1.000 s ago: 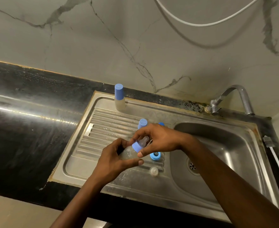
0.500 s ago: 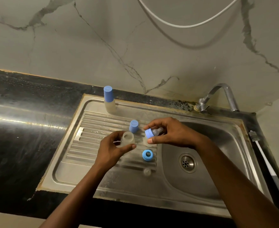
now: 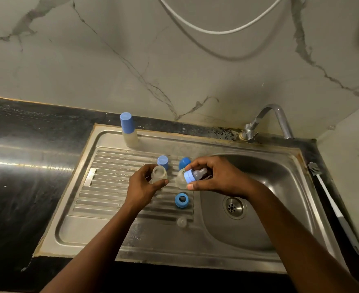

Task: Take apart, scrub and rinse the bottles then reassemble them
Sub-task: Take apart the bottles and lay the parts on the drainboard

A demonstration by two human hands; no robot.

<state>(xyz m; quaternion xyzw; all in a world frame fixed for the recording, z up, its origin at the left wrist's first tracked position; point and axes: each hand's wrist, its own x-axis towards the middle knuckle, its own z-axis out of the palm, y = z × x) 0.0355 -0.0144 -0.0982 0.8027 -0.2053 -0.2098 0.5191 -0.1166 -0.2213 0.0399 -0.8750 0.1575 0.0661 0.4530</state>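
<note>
Steel sink below a marbled wall. Over the drainboard's middle, the left hand grips a clear bottle body, now open-mouthed; the right hand pinches the blue collar with teat, unscrewed a second ago, so this bottle looks ready for scrubbing

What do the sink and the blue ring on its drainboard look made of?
The sink: likely stainless steel with a dull brushed finish, judging by its grey sheen and pressed ribs. The blue ring: probably moulded plastic, matte, with uniform colour and no glare.
</note>
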